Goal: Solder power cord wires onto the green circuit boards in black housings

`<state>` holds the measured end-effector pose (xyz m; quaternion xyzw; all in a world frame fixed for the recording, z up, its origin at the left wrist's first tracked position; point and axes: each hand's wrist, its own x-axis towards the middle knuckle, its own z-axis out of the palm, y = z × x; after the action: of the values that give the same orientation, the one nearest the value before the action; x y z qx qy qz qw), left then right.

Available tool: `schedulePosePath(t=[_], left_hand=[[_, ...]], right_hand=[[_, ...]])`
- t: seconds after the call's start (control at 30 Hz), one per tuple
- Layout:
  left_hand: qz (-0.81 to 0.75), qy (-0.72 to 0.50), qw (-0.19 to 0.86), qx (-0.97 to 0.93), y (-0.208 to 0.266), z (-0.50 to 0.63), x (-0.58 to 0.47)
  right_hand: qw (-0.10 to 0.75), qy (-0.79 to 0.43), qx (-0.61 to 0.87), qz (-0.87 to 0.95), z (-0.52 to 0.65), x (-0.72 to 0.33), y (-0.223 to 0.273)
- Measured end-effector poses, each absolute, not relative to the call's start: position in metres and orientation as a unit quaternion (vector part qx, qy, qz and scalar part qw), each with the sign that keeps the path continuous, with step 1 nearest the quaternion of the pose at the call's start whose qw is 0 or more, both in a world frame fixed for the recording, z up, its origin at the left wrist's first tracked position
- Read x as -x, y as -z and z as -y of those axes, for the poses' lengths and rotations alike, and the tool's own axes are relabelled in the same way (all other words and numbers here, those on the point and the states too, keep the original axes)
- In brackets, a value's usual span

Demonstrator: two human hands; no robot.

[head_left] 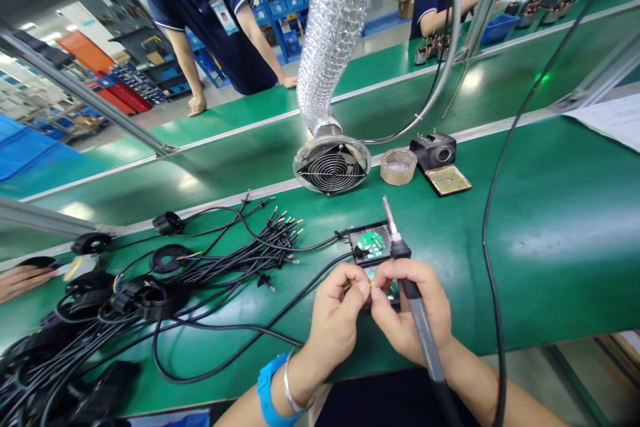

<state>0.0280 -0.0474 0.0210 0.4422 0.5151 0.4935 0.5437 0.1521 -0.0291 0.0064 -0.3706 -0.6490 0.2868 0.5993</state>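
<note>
L hand (340,317) (1): thumb & forefinger tips pinched tog. on yellow wire (371,284), v. small, partly hidden by fingers. R hand (436,297) (1): fingertips meeting at same wire, soldering iron (419,313) lodged in grip, tip up & pointing to far side of bench. Wire loc.: btwn both hands, just over nr edge of lower black housing (394,292), mostly covered by hands. Upper black housing (353,238) (1), directly beyond, w/ green circuit board (369,245) inside; black cable (327,240) entering from L. Blue wristband (270,387) & silver bangle (289,383), L wrist. Cable bundle (225,267), w/ stripped ends & round black parts (170,258), heaped L on green bench (560,227). Beyond housings: fume duct (335,33) w/ grille (334,170); round tub (399,167); iron stand (435,150) w/ sponge tray, R of tub. Paper sheet (613,117), far R. Co-workers: 2 across bench; another person's hand (25,282), L edge.
</note>
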Motion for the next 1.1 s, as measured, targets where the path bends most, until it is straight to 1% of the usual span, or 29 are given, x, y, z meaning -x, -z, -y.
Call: schedulePosePath(t=[0.1, 0.17, 0.3, 0.43, 0.5, 0.53, 0.63, 0.7, 0.87, 0.97, 1.03, 1.1], left_hand=[[-0.489, -0.521, 0.608, -0.346, -0.018, 0.049, -0.032], [-0.472, -0.528, 0.638, -0.303, -0.019, 0.048, -0.034], [-0.465, -0.526, 0.654, -0.282, -0.018, 0.048, -0.037], [-0.481, -0.51, 0.654, -0.284, -0.013, 0.049, -0.033], [-0.493, -0.485, 0.65, -0.313, -0.014, 0.049, -0.026], [-0.499, -0.463, 0.646, -0.344, -0.016, 0.048, -0.022], [-0.51, -0.356, 0.627, -0.47, -0.027, 0.048, -0.008], [-0.512, -0.289, 0.6, -0.544, -0.033, 0.049, -0.002], [-0.504, -0.17, 0.526, -0.664, -0.037, 0.048, 0.0], [-0.466, -0.098, 0.517, -0.712, -0.038, 0.042, 0.0], [-0.445, -0.085, 0.524, -0.722, -0.038, 0.039, 0.001], [-0.455, -0.13, 0.493, -0.73, -0.036, 0.039, 0.002]], right_hand=[[0.636, -0.261, 0.361, 0.63, 0.033, -0.145, 0.002], [0.643, -0.258, 0.377, 0.615, 0.035, -0.143, 0.007], [0.635, -0.256, 0.414, 0.601, 0.038, -0.141, 0.011], [0.613, -0.229, 0.42, 0.629, 0.043, -0.141, 0.011], [0.601, -0.236, 0.409, 0.645, 0.045, -0.145, 0.01], [0.594, -0.259, 0.394, 0.651, 0.046, -0.149, 0.009], [0.57, -0.356, 0.354, 0.65, 0.048, -0.163, 0.009], [0.542, -0.389, 0.358, 0.653, 0.049, -0.171, 0.008], [0.46, -0.392, 0.389, 0.696, 0.054, -0.181, -0.001], [0.417, -0.403, 0.374, 0.724, 0.055, -0.185, -0.001], [0.413, -0.39, 0.365, 0.738, 0.053, -0.187, 0.002], [0.426, -0.358, 0.372, 0.742, 0.049, -0.19, 0.006]])
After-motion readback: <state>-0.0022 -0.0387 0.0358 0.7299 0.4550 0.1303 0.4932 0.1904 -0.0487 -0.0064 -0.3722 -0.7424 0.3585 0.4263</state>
